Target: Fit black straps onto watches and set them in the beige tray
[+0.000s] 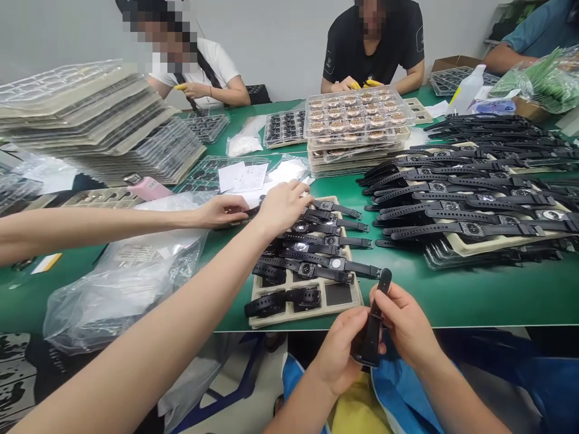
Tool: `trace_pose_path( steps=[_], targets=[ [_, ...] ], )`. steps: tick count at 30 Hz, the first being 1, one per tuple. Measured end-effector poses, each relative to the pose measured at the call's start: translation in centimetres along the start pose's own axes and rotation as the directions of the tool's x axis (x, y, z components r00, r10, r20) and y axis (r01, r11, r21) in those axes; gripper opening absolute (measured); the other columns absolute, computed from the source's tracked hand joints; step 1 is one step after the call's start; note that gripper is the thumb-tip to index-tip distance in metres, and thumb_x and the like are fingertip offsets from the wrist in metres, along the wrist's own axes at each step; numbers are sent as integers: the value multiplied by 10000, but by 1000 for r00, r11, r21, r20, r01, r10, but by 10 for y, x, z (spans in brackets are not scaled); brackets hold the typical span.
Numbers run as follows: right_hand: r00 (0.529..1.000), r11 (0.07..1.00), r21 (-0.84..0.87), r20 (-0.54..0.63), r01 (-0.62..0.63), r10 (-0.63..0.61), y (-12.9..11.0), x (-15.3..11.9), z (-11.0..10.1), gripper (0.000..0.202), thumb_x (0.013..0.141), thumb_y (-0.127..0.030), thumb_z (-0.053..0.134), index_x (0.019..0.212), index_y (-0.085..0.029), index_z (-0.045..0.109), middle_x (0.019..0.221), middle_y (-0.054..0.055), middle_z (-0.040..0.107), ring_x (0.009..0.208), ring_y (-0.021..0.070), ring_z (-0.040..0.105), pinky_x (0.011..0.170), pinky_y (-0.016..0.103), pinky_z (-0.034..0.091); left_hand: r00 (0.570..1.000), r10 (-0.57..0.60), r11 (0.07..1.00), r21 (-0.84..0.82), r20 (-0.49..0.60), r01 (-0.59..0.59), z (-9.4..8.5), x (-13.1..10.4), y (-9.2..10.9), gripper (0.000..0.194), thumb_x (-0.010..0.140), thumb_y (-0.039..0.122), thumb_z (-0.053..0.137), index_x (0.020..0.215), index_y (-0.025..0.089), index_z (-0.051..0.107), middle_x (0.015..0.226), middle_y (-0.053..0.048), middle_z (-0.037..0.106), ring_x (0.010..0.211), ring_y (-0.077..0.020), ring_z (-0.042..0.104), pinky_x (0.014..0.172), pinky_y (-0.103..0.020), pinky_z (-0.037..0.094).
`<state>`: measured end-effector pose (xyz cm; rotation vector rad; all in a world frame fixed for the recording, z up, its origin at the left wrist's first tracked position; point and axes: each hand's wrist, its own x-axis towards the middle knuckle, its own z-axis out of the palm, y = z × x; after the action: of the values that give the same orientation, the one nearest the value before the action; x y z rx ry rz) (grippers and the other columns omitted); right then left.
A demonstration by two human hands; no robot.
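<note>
Left hand (340, 346), right hand (408, 322) pinch a black watch (371, 343) — strap (383, 286) tilted, round-tipped.

Rubbery black, glossy clear, smooth green

At lower right of centre, the watch (373, 337) has a smooth, dark, rubber-like strap with a soft sheen. The stacked watches (470, 229) at right show matt black perforated straps and glossy case backs. The off-white tray (353, 296) at centre looks matt and moulded; the upper-centre tray stack (313, 134) is topped with clear, shiny plastic. The green tabletop (407, 271) is smooth and faintly reflective. Left, the bag (122, 295) is thin, crinkled, glossy film. Matt white paper (242, 176) lies near centre; creased yellow cloth (357, 407) shows at the bottom.
</note>
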<state>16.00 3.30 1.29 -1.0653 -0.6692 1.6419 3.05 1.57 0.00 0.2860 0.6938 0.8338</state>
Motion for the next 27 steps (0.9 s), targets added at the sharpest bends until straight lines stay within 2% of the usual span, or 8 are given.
trace_pose_path(
  steps=[2, 6, 11, 15, 20, 27],
  targets=[
    [998, 1000, 16, -57, 24, -23, 0, -1, 4, 451, 751, -567, 883, 770, -173, 664, 614, -50, 535, 513, 68, 443, 459, 162, 394, 998, 49, 999, 9, -29, -49, 0, -1, -2, 376, 799, 475, 843, 839, 125, 714, 619, 13, 578, 532, -87, 506, 534, -205, 465],
    [998, 999, 28, -61, -31, 33, 1, -2, 7, 489, 736, -612, 869, 755, -188, 625, 569, -59, 536, 418, 81, 470, 384, 190, 383, 997, 68, 997, -45, -35, -70, 0, -1, -3, 385, 782, 477, 860, 975, 161, 753, 620, 4, 637, 502, -95, 523, 489, -203, 479],
    [990, 999, 36, -141, 14, -9, 1, -1, 6, 481, 728, -607, 875, 769, -197, 628, 565, -65, 526, 405, 81, 453, 368, 199, 367, 999, 27, 998, -64, -20, -28, -3, 0, -2, 384, 741, 457, 896, 797, 109, 744, 608, -20, 638, 512, -92, 563, 513, -203, 533],
    [978, 998, 51, -205, 32, -21, -5, 2, 8, 528, 670, -629, 905, 748, -189, 625, 578, -64, 516, 463, 68, 419, 403, 176, 344, 1000, 16, 998, -65, -1, -16, -5, -1, -3, 391, 723, 449, 907, 798, 105, 737, 611, -23, 644, 493, -100, 584, 484, -215, 565],
    [986, 999, 31, -167, -8, 13, -6, 4, 10, 553, 680, -648, 889, 734, -182, 597, 577, -68, 483, 474, 59, 383, 425, 165, 306, 999, -13, 997, -78, 41, 17, -5, -1, -5, 393, 753, 459, 881, 830, 107, 726, 600, -10, 624, 441, -89, 532, 363, -207, 540],
    [993, 999, -38, -120, 17, -21, -2, 2, 8, 502, 753, -635, 846, 778, -197, 602, 608, -67, 478, 476, 68, 368, 406, 177, 302, 1000, -19, 994, -108, -11, 18, -5, -3, -10, 397, 754, 470, 888, 829, 127, 702, 629, 5, 617, 500, -92, 547, 369, -192, 550]
  ],
)
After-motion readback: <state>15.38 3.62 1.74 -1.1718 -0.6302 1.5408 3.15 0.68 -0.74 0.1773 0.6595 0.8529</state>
